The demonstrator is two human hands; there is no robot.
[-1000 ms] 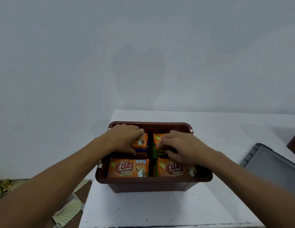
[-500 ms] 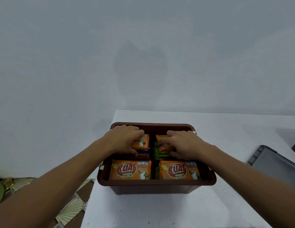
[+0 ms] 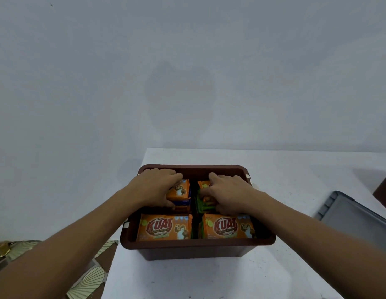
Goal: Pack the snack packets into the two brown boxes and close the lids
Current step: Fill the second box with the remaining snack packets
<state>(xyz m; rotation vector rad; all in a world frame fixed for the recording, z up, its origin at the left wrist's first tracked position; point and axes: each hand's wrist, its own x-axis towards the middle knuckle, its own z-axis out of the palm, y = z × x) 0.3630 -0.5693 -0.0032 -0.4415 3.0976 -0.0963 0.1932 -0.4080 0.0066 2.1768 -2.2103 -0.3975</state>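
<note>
In brown box, orange snack packets

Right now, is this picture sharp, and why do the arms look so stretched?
Head view: the wide-angle lens stretches both forearms toward the bottom corners. The light is soft and dim, with a faint shadow on the wall. The print on the near snack packets reads clearly, while the grey lid at the right edge looks softer.
</note>
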